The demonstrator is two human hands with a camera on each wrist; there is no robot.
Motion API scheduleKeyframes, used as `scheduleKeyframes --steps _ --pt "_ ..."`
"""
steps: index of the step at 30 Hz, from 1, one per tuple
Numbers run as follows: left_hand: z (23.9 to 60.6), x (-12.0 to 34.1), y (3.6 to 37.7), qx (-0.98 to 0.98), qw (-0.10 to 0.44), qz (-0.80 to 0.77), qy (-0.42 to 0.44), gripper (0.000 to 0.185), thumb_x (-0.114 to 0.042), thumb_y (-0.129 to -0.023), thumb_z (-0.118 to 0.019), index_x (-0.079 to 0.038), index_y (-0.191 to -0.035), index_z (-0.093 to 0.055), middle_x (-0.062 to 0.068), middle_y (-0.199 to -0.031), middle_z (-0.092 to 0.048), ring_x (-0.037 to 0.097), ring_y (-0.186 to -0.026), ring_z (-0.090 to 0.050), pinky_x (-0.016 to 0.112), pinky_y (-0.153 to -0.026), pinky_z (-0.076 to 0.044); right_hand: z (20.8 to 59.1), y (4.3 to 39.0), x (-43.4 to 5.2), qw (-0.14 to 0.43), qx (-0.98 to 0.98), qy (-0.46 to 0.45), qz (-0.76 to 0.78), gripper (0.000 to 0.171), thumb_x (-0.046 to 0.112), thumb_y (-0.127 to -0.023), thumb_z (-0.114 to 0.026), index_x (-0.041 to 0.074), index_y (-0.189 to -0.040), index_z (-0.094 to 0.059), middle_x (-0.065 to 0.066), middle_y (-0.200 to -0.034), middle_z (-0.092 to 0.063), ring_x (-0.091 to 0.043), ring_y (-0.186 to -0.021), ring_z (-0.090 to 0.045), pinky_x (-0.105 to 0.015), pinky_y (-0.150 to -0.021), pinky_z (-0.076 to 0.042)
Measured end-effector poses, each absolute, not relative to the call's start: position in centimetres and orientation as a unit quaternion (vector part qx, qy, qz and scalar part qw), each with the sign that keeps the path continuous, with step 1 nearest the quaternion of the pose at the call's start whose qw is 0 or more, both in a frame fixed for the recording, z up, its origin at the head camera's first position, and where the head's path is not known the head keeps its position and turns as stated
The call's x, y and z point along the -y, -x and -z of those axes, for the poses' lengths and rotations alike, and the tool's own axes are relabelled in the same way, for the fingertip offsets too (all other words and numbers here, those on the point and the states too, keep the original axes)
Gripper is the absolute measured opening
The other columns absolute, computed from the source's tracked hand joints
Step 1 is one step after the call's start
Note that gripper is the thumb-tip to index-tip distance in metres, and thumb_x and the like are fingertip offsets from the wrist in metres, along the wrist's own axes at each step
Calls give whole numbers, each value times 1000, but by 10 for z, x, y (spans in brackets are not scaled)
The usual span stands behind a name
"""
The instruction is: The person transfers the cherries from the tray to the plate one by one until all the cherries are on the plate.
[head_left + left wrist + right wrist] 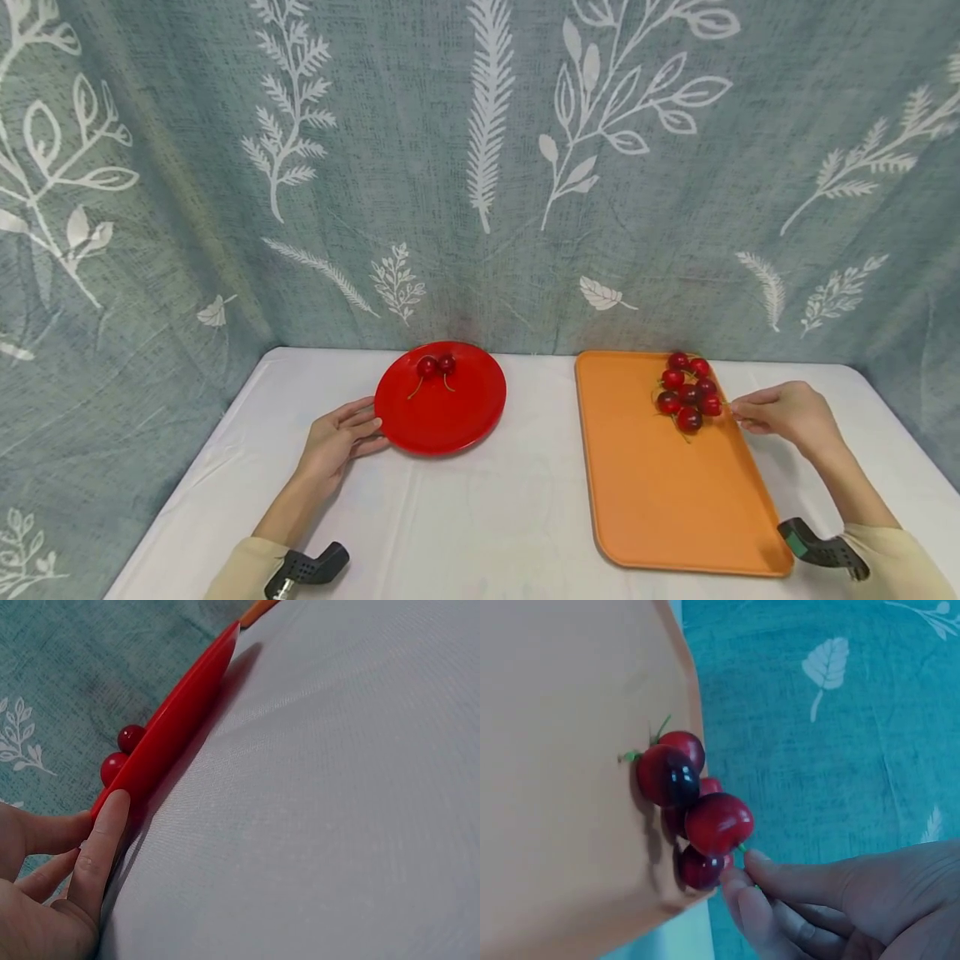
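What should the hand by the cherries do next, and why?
Probably pinch one stem and lift that cherry. The right hand has its fingertips at the edge of the cherry pile on the orange tray, seemingly at a stem. The left hand touches the red plate, which has two cherries.

The left hand (339, 437) is lying flat with straight fingers (105, 832) reaching forward, forearm angled inward, while the right hand (783, 412) is stretching left, its fingertips (748, 879) drawn together in a pinch.
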State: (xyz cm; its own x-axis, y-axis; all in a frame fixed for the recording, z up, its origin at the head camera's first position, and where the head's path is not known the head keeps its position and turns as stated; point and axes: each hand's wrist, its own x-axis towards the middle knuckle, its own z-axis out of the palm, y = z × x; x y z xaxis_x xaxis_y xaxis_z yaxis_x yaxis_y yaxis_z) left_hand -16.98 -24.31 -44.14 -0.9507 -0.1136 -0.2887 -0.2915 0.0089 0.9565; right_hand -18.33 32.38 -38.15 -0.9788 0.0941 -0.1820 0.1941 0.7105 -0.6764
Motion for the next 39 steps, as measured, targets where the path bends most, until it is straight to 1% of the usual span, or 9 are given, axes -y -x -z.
scheduleKeyframes --steps 4,9,11,14,17,24,31,34,39 --pt "440 243 169 -708 63 -690 140 52 -6 -99 -55 2 -147 -37 27 -141 -48 17 -92 -72 28 -79 -59 378 186 -315 71 -918 -76 382 42 20 -89 -72 -18 -106 -66 -12 -79 -74 -12 -65 -70 -28 -62 -60" --pt "439 242 168 -705 61 -692 141 52 -6 -99 -56 2 -147 -37 28 -141 -48 17 -92 -72 29 -78 -59 374 191 -301 75 -910 -57 404 45 24 -91 -71 -16 -111 -66 -11 -84 -75 -15 -72 -72 -29 -68 -60" --pt "440 241 168 -706 62 -691 140 52 -6 -99 -55 2 -147 -37 28 -141 -48 17 -92 -72 28 -79 -59 372 194 -294 79 -897 -48 433 43 20 -93 -69 -17 -114 -63 -12 -88 -75 -15 -74 -73 -30 -70 -61" --pt "441 239 169 -708 62 -689 142 52 -6 -99 -55 2 -147 -37 28 -141 -48 17 -92 -72 28 -79 -59 370 199 -281 86 -868 -31 489 38 9 -96 -62 -20 -121 -57 -15 -96 -73 -10 -77 -72 -30 -75 -60" --pt "442 239 170 -706 64 -691 142 53 -6 -98 -56 2 -147 -37 28 -141 -48 18 -93 -72 28 -79 -59 368 204 -265 99 -833 -22 544 37 1 -97 -57 -22 -126 -51 -17 -102 -72 -9 -80 -72 -33 -80 -59" --pt "443 243 171 -703 64 -694 139 53 -5 -98 -56 3 -147 -36 27 -140 -49 16 -92 -72 29 -80 -59 372 215 -224 110 -807 3 581 37 1 -96 -59 -19 -126 -54 -24 -111 -68 -19 -91 -72 -35 -85 -57" --pt "442 239 172 -706 63 -692 136 52 -4 -98 -56 4 -146 -37 27 -139 -50 16 -92 -72 29 -79 -59 383 220 -192 85 -774 1 628 35 -3 -94 -60 -19 -124 -55 -29 -121 -62 -12 -89 -71 -41 -91 -53" --pt "442 238 170 -708 64 -690 139 53 -4 -98 -56 3 -147 -36 27 -140 -48 16 -92 -72 29 -79 -59 389 224 -180 76 -747 -7 661 34 -3 -94 -60 -18 -125 -56 -28 -120 -63 -12 -89 -71 -43 -93 -51" --pt "440 240 169 -702 64 -694 148 54 -5 -98 -55 3 -148 -35 27 -143 -47 13 -90 -72 28 -79 -59 402 235 -164 87 -688 -30 720 37 -1 -95 -60 -17 -128 -54 -22 -113 -68 -18 -94 -72 -43 -96 -49"
